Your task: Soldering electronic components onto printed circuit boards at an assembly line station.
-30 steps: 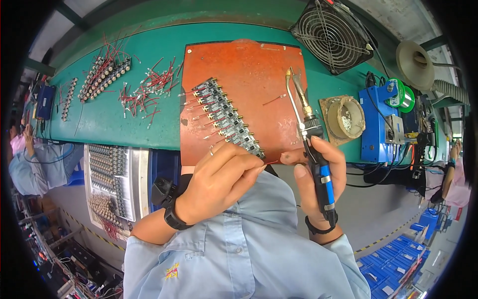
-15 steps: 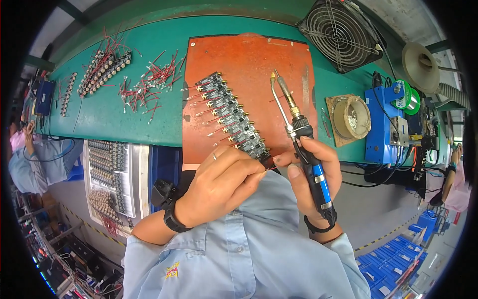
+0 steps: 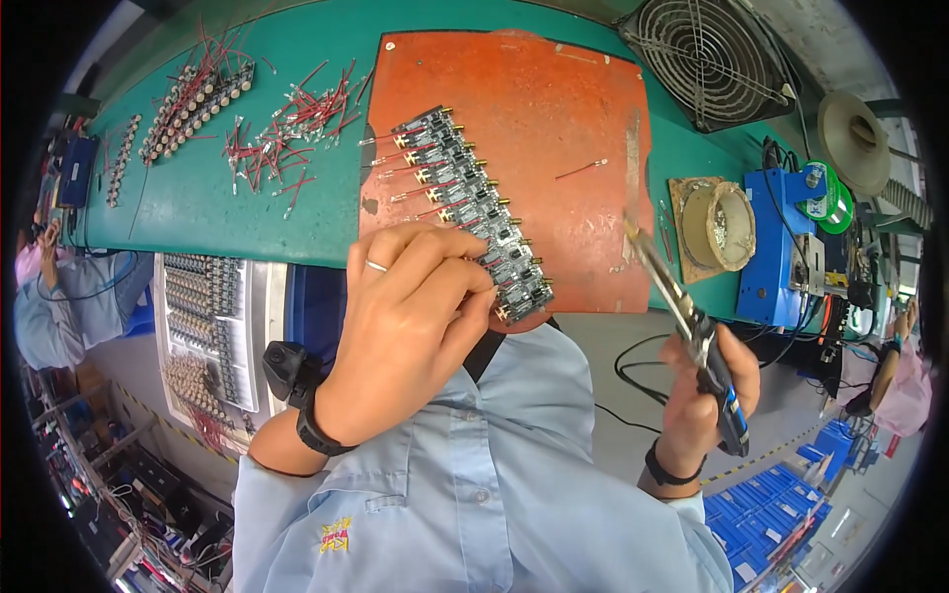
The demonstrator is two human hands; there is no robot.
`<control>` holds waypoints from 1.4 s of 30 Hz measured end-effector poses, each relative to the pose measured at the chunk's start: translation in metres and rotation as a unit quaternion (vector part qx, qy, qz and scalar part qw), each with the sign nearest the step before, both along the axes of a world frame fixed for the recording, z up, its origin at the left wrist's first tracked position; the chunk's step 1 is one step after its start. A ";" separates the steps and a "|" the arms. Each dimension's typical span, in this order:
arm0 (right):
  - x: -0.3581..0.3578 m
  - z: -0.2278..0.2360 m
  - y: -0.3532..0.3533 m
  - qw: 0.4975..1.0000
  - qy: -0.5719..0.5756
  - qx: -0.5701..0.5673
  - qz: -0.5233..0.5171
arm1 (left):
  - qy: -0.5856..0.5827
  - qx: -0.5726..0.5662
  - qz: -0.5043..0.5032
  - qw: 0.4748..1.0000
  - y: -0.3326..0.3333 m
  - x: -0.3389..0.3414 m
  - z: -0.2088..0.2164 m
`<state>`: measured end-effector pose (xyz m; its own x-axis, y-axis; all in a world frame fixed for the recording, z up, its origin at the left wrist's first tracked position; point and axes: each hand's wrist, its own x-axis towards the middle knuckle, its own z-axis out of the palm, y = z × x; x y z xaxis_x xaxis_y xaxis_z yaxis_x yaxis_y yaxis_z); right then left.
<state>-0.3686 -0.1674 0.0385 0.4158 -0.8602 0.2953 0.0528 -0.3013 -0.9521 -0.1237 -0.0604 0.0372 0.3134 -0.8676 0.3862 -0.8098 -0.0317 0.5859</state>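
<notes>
A strip of joined small circuit boards (image 3: 465, 183) lies slantwise on an orange-red mat (image 3: 568, 109). Brass-coloured connectors stick out along its right edge, and thin red wires (image 3: 403, 158) trail from its left side. My left hand (image 3: 400, 296) rests over the strip's near left edge, thumb and fingertips pinched together; whatever is between them is hidden. In my right hand (image 3: 692, 395) is a soldering iron (image 3: 704, 346) with a black and blue handle, held right of the mat's near edge. Its tip points up and left, apart from the boards. One loose red wire (image 3: 581, 169) lies on the mat.
Loose red wires (image 3: 316, 109) and wired component strips (image 3: 198, 109) lie on the green bench (image 3: 297, 222) at left. At right are a round solder pot (image 3: 732, 227), a blue box (image 3: 776, 247), a green solder spool (image 3: 835, 206) and a fan (image 3: 702, 59). A white tray (image 3: 267, 326) holds more strips.
My right hand has drawn the soldering iron right and nearer to me, away from the strip. My left hand has shifted left and farther up along the boards. The view has moved slightly too.
</notes>
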 end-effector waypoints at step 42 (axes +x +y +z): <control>0.022 0.029 -0.018 0.927 0.225 -0.209 0.217 | 0.028 0.085 0.010 0.996 -0.005 0.002 0.007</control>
